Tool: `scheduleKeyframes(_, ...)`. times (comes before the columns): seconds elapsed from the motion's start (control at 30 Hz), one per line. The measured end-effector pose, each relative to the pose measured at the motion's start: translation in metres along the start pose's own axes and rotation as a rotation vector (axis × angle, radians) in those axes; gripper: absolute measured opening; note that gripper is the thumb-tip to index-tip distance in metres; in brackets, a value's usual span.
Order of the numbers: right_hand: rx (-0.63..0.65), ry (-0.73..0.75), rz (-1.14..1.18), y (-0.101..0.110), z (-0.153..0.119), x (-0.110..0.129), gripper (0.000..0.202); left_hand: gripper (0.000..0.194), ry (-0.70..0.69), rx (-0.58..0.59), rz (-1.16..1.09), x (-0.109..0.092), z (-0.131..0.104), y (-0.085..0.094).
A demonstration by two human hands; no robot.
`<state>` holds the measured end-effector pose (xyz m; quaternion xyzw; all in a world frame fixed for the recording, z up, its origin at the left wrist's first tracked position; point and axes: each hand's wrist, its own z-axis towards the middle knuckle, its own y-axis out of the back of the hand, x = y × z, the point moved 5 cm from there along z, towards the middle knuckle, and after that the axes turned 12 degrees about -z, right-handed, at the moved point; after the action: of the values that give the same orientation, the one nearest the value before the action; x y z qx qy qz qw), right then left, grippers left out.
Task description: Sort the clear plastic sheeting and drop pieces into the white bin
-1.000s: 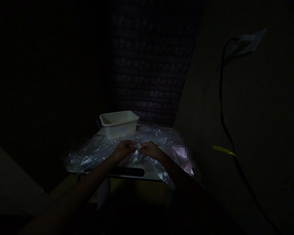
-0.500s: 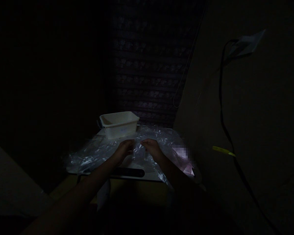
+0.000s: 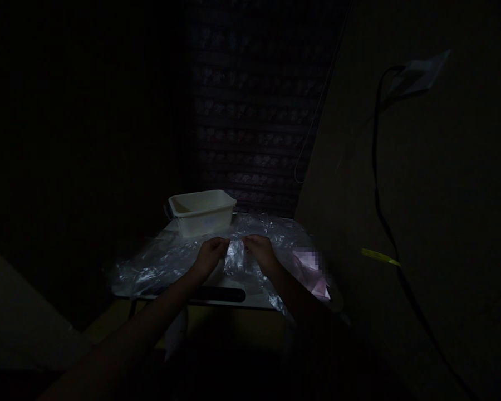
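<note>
While left hand and right hand pinch clear plastic, loose film crowds table, bin behind.

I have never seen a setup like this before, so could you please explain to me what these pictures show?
Certainly. There is no machine here: a person works with two bare hands, seen by one camera worn on the head, looking forward and down.

The room is very dark. The left hand and right hand meet over a pale table, where they appear to hold a small piece of clear plastic between the fingertips.

Around them lies crumpled clear sheeting, with something pinkish at the right, too dim to name. A cream tub stands toward the back left. Behind is a dark patterned blind or curtain, and a black cable hangs on the right.
</note>
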<state>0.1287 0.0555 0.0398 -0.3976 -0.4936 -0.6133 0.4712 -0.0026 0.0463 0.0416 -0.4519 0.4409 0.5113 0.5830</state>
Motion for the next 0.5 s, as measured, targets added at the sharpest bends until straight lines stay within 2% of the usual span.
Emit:
scheduleKeyframes(0.13, 0.037, -0.025, 0.015, -0.003, 0.000, -0.002, 0.025, 0.024, 0.006, -0.010, -0.014, 0.001, -0.001, 0.001)
scheduleKeyframes(0.3, 0.257, -0.080, -0.043, -0.013, -0.005, -0.008, 0.027, 0.023, -0.005, -0.054, -0.031, 0.002, 0.000, 0.006)
scheduleKeyframes(0.5, 0.295, -0.051, -0.059, -0.016, -0.006, -0.011, 0.025, 0.025, 0.026, -0.126, -0.109, 0.002, 0.000, 0.009)
